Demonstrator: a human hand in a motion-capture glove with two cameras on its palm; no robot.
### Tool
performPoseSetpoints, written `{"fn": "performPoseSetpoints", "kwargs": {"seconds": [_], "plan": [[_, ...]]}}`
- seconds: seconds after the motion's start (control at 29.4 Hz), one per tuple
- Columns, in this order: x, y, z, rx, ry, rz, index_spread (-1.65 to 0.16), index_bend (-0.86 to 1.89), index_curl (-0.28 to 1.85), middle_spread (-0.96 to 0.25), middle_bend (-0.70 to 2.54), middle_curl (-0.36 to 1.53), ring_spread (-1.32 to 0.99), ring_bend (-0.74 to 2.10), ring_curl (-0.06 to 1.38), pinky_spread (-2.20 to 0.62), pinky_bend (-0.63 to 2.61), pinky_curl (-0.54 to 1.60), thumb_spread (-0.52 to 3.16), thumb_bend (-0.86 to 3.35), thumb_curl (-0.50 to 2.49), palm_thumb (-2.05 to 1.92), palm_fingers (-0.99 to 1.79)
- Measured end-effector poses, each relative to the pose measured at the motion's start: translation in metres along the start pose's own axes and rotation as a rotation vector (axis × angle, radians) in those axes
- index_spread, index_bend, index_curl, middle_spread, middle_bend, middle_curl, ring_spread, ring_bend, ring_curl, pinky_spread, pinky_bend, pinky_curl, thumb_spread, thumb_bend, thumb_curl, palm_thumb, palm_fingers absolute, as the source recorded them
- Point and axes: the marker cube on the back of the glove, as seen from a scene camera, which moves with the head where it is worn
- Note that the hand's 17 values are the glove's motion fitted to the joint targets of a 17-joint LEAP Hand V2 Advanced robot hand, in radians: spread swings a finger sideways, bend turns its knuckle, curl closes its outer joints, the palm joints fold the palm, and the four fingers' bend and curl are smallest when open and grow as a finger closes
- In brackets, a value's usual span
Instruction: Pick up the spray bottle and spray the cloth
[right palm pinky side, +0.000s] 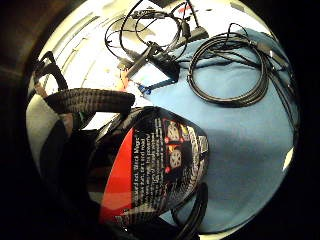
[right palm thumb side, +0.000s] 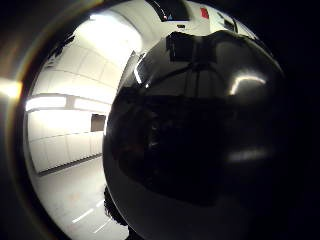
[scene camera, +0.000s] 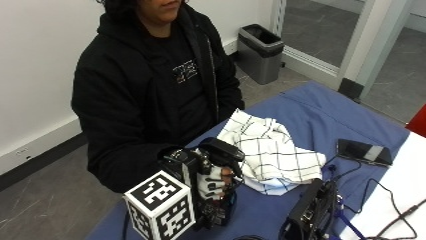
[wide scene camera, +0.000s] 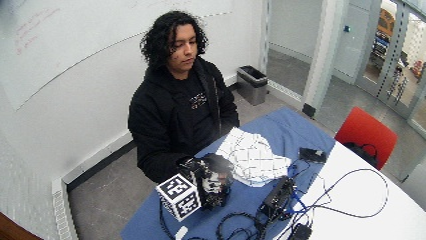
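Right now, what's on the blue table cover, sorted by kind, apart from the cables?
Spray bottles: 1, black, held by the gloved hand
Cloths: 1, white checked
Phones: 1, dark
Black boxes: 1
Total: 4

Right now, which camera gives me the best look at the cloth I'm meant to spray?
The outside view: the checked cloth lies crumpled on the blue table cover, fully visible beside the gloved right hand gripping the spray bottle. The wide outside view shows it smaller. Neither palm view shows it.
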Motion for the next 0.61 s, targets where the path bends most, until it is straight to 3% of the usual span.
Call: {"fn": "performPoseSetpoints", "kwargs": {"seconds": [0.31,0.48,0.61], "plan": [[-0.001,-0.01,0.011,0.04,-0.036,-0.044,-0.25,0.33,0.53,-0.18,0.66,0.58,-0.21,0.7,0.52,-0.26,0.41,0.44,0.68,-0.01,0.7,0.98,1.33],[-0.027,0.0,0.001,-0.112,0.061,0.024,-0.25,0.33,0.55,-0.17,0.67,0.59,-0.2,0.7,0.52,-0.26,0.42,0.45,0.67,-0.01,0.72,0.98,1.31],[-0.06,-0.007,0.011,-0.32,0.202,0.097,-0.25,0.33,0.56,-0.17,0.67,0.59,-0.2,0.7,0.52,-0.24,0.41,0.45,0.67,-0.01,0.74,0.99,1.3]]}}
